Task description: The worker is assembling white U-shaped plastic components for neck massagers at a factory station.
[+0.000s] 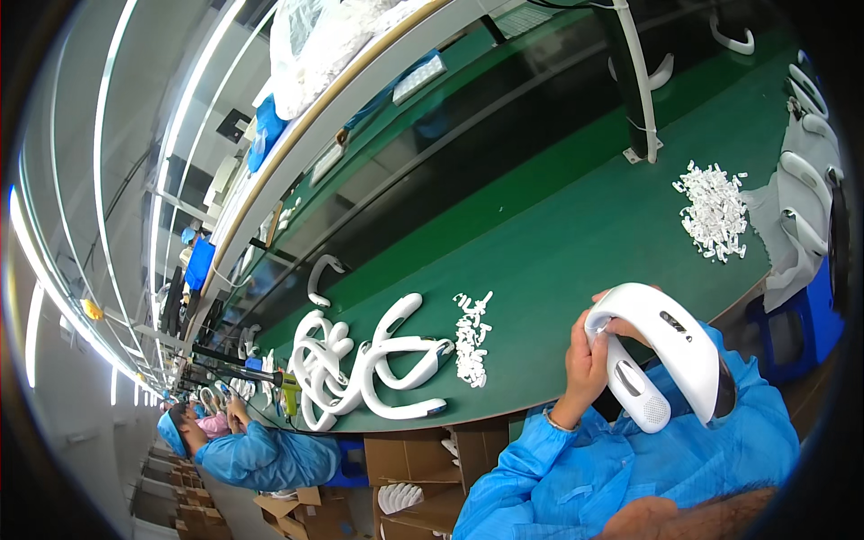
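Observation:
A glossy white U-shaped plastic device [670,337] hangs in front of my body, past the table's near edge. It has a dark button strip on one arm, and an oval opening with small holes on the other. Around the left side of its bend, my left hand [587,364] is closed, thumb against the shell. My right hand [630,331] is largely covered by the device; a few fingers show inside the curve, apparently gripping it. Left of them on the green table lie a heap of similar white U-shaped devices [360,382] and a small pile of white plastic pieces [470,337].
A larger pile of small white pieces [713,211] lies at the right. Beyond it, more white curved parts rest on grey cloth [774,216]. A post [639,81] rises from the table. Cardboard boxes [409,454] stand below. A co-worker in blue [261,454] sits at the left.

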`<state>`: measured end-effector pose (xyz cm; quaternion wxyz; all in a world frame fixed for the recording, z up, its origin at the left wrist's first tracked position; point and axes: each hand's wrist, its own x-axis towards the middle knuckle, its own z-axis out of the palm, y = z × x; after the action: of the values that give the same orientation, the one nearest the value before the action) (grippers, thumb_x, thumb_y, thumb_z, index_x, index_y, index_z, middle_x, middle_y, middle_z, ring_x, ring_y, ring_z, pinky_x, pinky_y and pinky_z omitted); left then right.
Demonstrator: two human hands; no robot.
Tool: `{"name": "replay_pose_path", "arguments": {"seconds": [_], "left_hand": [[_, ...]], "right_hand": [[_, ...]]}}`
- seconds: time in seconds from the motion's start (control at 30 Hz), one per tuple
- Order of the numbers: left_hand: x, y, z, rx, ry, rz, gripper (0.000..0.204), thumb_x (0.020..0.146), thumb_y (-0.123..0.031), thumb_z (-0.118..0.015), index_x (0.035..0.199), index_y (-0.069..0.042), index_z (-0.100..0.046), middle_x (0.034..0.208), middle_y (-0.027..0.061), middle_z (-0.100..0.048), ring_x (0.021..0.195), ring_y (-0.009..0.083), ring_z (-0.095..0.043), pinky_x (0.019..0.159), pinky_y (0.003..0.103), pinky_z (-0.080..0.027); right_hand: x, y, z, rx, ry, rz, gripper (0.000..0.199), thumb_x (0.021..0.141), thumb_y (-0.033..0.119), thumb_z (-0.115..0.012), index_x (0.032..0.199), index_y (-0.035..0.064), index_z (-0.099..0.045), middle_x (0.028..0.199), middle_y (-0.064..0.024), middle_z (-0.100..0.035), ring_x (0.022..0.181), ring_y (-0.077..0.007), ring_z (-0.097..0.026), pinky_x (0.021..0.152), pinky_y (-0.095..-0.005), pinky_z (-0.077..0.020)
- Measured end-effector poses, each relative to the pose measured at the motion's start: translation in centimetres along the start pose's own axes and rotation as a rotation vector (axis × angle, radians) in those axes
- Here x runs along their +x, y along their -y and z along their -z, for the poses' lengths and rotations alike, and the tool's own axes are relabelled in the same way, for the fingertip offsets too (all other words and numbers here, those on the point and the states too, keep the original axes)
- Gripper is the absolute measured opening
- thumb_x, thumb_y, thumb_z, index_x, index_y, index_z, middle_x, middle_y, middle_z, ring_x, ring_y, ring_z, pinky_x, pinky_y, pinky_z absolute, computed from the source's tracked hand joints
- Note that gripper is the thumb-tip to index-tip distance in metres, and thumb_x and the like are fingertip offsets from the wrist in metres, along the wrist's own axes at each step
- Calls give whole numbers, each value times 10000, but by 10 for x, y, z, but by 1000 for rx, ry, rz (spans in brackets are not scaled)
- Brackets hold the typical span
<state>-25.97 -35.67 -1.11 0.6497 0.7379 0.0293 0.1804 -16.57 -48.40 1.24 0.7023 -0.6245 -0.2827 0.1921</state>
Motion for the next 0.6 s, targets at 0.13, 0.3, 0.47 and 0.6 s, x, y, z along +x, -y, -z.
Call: {"name": "replay_pose_path", "arguments": {"seconds": [0.13, 0.3, 0.47, 0.6], "left_hand": [[-4, -1, -3, 100, 16, -45, 351, 957, -138, -414, 1260, 37, -394, 1124, 131, -551, 990, 187, -571, 851, 310, -458], [-6, -1, -7, -33, -33, -54, 307, 957, -123, -413, 1220, 33, -439, 1066, 98, -574, 946, 146, -567, 822, 280, -461], [9, -12, 17, -503, -34, 434, 262, 990, -189, -384, 1183, -34, -468, 979, 67, -591, 840, 119, -596, 704, 260, -505], [23, -1, 53, -491, -59, 568, 399, 982, -291, -396, 1293, -44, -362, 1024, 124, -606, 728, 205, -646, 604, 328, -547]], "right_hand": [[0, -14, 8, -175, 42, 339, 379, 761, 171, -720, 1074, -16, -619, 1007, -121, -662, 860, -192, -657, 721, -277, -528], [-6, 21, 1, -154, 47, 213, 261, 819, 141, -649, 1032, -10, -638, 970, -97, -668, 819, -135, -641, 682, -257, -515], [18, 9, -26, 29, 48, -45, 353, 840, 170, -630, 1159, 32, -569, 906, -31, -648, 794, -102, -610, 638, -232, -501], [72, -53, -37, 112, 203, -348, 229, 836, 170, -632, 998, 8, -625, 735, -16, -609, 613, -78, -556, 487, -220, -453]]}}
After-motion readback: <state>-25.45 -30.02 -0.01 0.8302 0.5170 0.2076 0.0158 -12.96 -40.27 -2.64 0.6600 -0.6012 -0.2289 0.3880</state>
